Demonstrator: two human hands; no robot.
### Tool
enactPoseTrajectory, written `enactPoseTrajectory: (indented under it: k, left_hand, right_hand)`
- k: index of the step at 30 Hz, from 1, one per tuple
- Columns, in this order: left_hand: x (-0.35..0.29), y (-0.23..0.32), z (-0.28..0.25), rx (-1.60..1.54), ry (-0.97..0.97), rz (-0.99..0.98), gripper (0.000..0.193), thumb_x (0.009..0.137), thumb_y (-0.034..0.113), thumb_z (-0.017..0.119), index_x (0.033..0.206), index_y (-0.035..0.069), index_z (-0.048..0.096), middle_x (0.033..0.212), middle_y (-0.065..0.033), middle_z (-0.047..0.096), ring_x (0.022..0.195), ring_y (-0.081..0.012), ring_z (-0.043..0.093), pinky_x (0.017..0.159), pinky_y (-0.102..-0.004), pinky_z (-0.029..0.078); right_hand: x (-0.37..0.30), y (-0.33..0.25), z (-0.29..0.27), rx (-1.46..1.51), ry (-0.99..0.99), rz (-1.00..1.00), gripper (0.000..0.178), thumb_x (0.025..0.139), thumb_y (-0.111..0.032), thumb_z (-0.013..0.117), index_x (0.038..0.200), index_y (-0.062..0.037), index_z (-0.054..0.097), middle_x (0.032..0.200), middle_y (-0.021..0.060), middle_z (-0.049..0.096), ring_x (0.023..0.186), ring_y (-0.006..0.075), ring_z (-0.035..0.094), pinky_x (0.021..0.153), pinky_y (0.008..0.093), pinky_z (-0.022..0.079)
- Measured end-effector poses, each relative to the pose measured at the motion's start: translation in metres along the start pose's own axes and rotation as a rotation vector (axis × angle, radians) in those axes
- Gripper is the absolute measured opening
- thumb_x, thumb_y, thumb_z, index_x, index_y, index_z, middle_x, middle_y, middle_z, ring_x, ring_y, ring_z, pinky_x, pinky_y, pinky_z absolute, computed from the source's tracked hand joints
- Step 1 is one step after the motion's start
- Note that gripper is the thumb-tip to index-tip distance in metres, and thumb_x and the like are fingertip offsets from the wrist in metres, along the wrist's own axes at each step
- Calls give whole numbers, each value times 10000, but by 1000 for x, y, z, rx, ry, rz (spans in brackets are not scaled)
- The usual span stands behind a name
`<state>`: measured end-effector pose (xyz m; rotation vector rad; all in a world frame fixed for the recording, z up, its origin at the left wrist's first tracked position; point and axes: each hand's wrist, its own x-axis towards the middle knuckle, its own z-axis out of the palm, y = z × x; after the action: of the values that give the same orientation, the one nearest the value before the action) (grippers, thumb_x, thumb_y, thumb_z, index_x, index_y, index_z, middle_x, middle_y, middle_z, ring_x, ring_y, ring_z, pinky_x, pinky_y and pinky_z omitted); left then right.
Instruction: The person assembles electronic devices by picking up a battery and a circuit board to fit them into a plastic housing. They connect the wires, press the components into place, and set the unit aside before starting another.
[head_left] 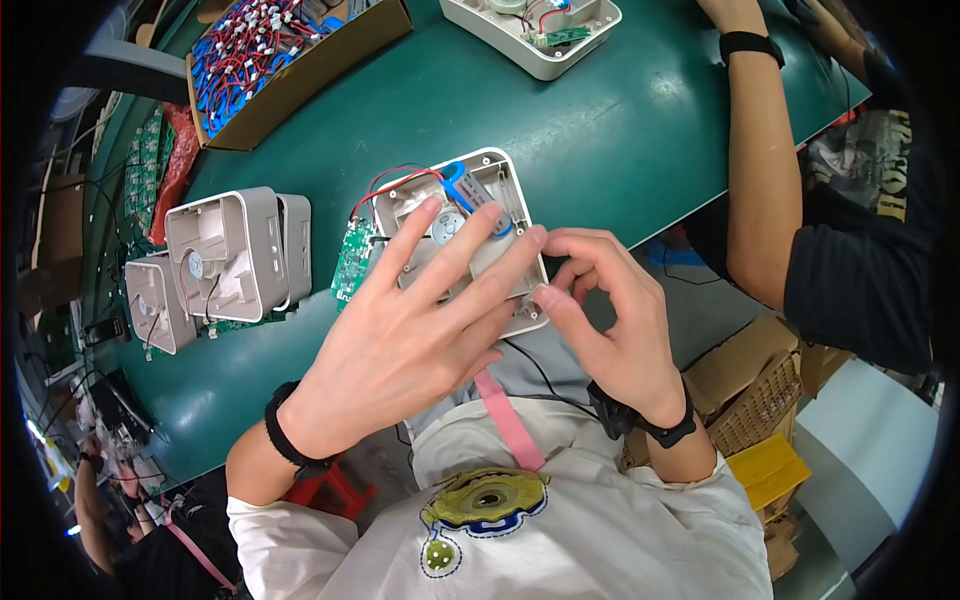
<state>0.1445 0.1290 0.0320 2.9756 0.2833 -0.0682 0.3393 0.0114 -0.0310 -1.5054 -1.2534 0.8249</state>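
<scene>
A white plastic housing (497, 160) rests at the table's near edge, its hollow side up. Inside it lies a blue-ended battery pack (480, 200) with red and black wires, beside a round silver part (448, 227). A green circuit board (354, 258) hangs off the housing's left side on wires. My left hand (400, 330) lies over the housing with fingers spread, covering much of its inside. At the right rim, my right hand (620, 320) is curled with thumb and forefinger against the housing; the other fingers are partly hidden.
More white housings (225, 255) stand at left. Behind them lie green circuit boards (145, 165) and red bubble wrap (180, 165). A cardboard box (310, 80) of wired blue batteries is at far left. Another open housing (545, 60) sits beyond mine, near a co-worker's arm (760, 170).
</scene>
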Motion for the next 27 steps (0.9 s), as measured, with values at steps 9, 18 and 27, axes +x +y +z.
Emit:
enactPoseTrajectory:
  k: [9,18,27]
  left_hand:
    - [-10,2,4,-80,115,-16,418,719,277,883,1090,111,782,1575,-119,539,1475,-376,468,1210,-586,394]
    - [-24,0,24,-195,233,-87,339,780,100,844,1108,60,769,1550,-158,552,1449,-393,497,1174,-582,439]
    - [-34,-2,44,-331,351,-137,379,821,100,832,1160,-37,729,1538,-165,556,1442,-399,507,1153,-579,465]
  right_hand:
    - [0,0,2,25,-35,43,338,933,6,742,1259,17,652,1267,152,691,884,170,686,744,289,552]
    - [-9,-27,-6,-653,-114,-432,331,783,-124,860,1102,-72,790,894,48,529,737,213,521,647,356,423]
    - [-1,-32,12,-780,-243,-379,347,751,-233,889,1052,-84,800,825,34,433,739,229,480,677,386,376]
